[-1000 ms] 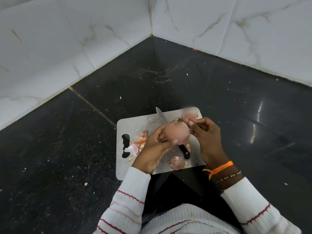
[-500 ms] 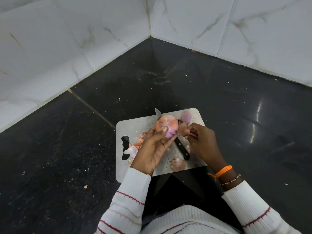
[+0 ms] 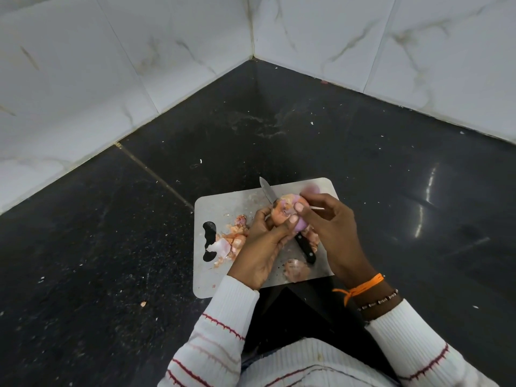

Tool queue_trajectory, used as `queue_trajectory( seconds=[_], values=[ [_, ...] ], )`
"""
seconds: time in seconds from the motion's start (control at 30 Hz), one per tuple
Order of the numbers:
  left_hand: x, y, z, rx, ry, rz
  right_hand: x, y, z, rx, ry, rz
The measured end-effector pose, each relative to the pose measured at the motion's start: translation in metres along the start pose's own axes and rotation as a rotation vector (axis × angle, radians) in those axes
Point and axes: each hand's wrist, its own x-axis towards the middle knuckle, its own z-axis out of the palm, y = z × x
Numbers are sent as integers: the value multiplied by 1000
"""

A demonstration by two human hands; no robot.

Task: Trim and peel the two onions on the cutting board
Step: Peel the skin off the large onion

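A partly peeled onion (image 3: 285,213), orange skin with purple flesh showing, is held above the grey cutting board (image 3: 223,208). My left hand (image 3: 262,247) grips it from below and the left. My right hand (image 3: 329,227) pinches at the onion's top right, fingertips on its skin. A second, purple peeled onion (image 3: 312,189) lies blurred at the board's far right corner. A black-handled knife (image 3: 305,248) lies diagonally on the board under the hands, its blade tip (image 3: 264,184) pointing to the far left.
Loose onion skins (image 3: 231,241) are piled by the board's handle hole (image 3: 209,241), and another piece of skin (image 3: 296,270) lies near the front edge. The board sits on a dark stone counter (image 3: 111,247) in a corner of white tiled walls (image 3: 83,65).
The onion was turned in my left hand, showing purple flesh. My right hand pulled away a little, then came back to pinch at the onion's top.
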Motion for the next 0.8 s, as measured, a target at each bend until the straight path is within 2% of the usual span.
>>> queue_trajectory(
  seconds=[0.3, 0.5, 0.63, 0.8],
  values=[
    [0, -6, 4, 70, -5, 14, 5, 1, -1, 39, 110, -15],
    [3, -9, 5, 74, 66, 36, 7, 3, -10, -94, 105, -96],
    [6, -8, 1, 56, 78, 72, 4, -2, -9, -169, 29, -168],
    [9, -9, -5, 183, 88, 113, 4, -1, -11, -221, 26, -219]
  ],
)
